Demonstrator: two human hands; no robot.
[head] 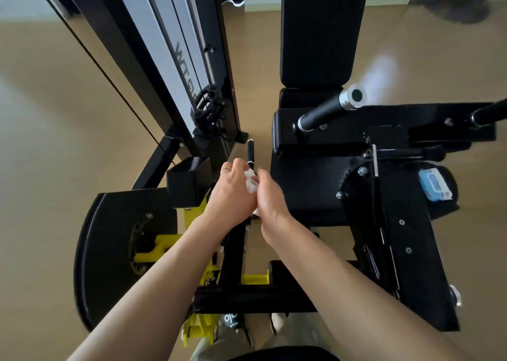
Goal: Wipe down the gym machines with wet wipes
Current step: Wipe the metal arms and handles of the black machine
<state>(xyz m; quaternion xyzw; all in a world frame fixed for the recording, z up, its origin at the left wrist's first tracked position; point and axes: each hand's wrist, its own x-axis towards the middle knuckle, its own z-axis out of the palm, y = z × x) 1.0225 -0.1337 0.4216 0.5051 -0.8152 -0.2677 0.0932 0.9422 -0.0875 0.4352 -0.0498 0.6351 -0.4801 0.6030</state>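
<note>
Two bare hands are seen at the centre of the head view, brought close together around one white wet wipe. The left hand is curled over the wipe, a ring showing on one finger; the right hand is curled against it from the other side, so that the wipe is bunched and pinched between them. One slim black lever with a chrome band is seen rising out of the hands, its long axis running away from the person and tilted slightly left; the wipe is wrapped at its lower end.

One black gym machine is seen, with one padded backrest and one seat. Two black handles are counted: one handle with a chrome cap pointing up and right, and a second at the right edge. One blue wipes packet is laid on the machine's right side; its printing cannot be read. Yellow brackets are seen low on the left. Writing on the weight-stack tower is seen sideways and cannot be read with certainty.
</note>
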